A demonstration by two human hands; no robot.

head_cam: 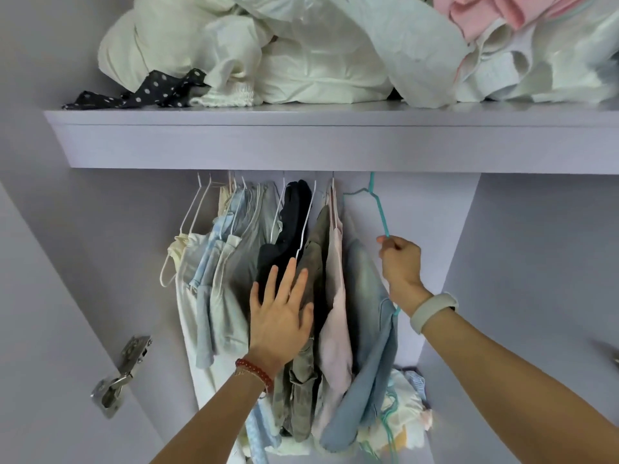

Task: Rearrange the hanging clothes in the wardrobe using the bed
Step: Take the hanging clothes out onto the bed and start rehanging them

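Note:
A row of hanging clothes fills the lilac wardrobe below its shelf: cream and pale blue tops (214,279) at the left, a black garment (288,229), an olive one (315,262), a pink one (335,313) and a light blue denim garment (365,313) on a teal hanger (378,209) at the right end. My left hand (281,316) lies flat with fingers apart against the black and olive garments. My right hand (400,262) is closed around the teal hanger's arm. The rail is hidden behind the shelf front. No bed is in view.
The shelf (301,139) overhead carries a heap of white linen (301,55), a pink cloth (502,11) and a black polka-dot piece (150,92). A door hinge (120,373) sits at lower left. Loose clothes and teal hangers (402,410) lie on the wardrobe floor at right.

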